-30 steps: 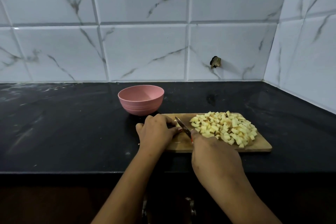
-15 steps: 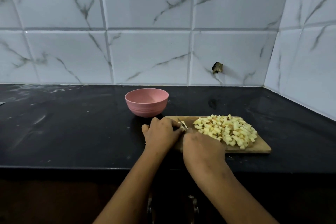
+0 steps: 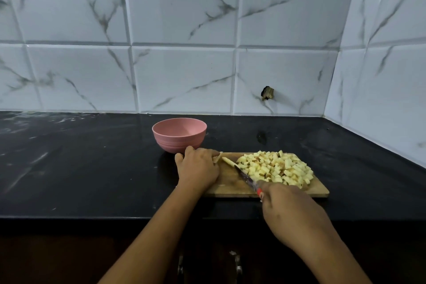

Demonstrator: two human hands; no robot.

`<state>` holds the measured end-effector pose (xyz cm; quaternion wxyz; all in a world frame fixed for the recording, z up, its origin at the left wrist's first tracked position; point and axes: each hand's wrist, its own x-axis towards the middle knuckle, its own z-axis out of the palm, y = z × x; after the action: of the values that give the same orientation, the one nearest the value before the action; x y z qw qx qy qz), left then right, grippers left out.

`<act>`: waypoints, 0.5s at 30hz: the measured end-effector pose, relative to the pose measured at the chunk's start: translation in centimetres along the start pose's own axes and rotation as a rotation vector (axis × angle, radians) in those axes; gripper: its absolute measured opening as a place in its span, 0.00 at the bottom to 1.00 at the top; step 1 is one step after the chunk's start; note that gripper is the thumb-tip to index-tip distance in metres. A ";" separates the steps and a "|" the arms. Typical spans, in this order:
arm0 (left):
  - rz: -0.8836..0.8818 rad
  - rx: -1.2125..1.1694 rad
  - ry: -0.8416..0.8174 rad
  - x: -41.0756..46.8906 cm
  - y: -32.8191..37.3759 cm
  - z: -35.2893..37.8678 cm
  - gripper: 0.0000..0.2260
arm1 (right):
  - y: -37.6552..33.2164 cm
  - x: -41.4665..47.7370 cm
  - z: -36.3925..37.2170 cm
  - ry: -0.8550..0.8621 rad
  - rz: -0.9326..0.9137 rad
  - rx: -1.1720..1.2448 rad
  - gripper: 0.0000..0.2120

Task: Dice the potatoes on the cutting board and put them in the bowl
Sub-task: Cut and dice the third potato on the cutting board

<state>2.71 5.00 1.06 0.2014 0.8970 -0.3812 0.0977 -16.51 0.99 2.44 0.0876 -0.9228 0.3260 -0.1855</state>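
A wooden cutting board [image 3: 230, 185] lies on the black counter. A heap of diced potato [image 3: 276, 169] covers its right half. My left hand [image 3: 198, 168] rests curled on the board's left end, holding down a small potato piece [image 3: 216, 158]. My right hand [image 3: 292, 212] grips a red-handled knife [image 3: 244, 175], blade lying flat across the board with a potato strip [image 3: 228, 161] on its tip. A pink bowl [image 3: 179, 134], empty, stands just behind my left hand.
The black counter [image 3: 80, 163] runs left and right, with its front edge near me. White marble tiles form the back wall and a side wall [image 3: 380, 99] at the right. A small broken fitting [image 3: 267, 93] sticks out of the back wall.
My right hand has drawn back toward me and to the right with the knife, whose blade now lies low across the board. The left hand has stayed at the board's left end.
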 end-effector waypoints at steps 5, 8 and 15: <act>0.139 0.005 -0.070 0.5 0.0 0.4 0.18 | 0.7 0.0 0.6 0.056 0.041 0.093 0.20; 0.175 0.029 -0.033 0.6 0.2 0.2 0.13 | 0.7 0.3 0.9 0.074 0.055 0.110 0.20; 0.143 -0.074 0.018 -2.5 -0.2 0.1 0.09 | 0.3 0.3 1.9 0.108 0.017 0.038 0.22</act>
<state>1.16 6.73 0.09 0.2306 0.8585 -0.4457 0.1057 -15.69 0.61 0.71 0.0888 -0.9068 0.3346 -0.2404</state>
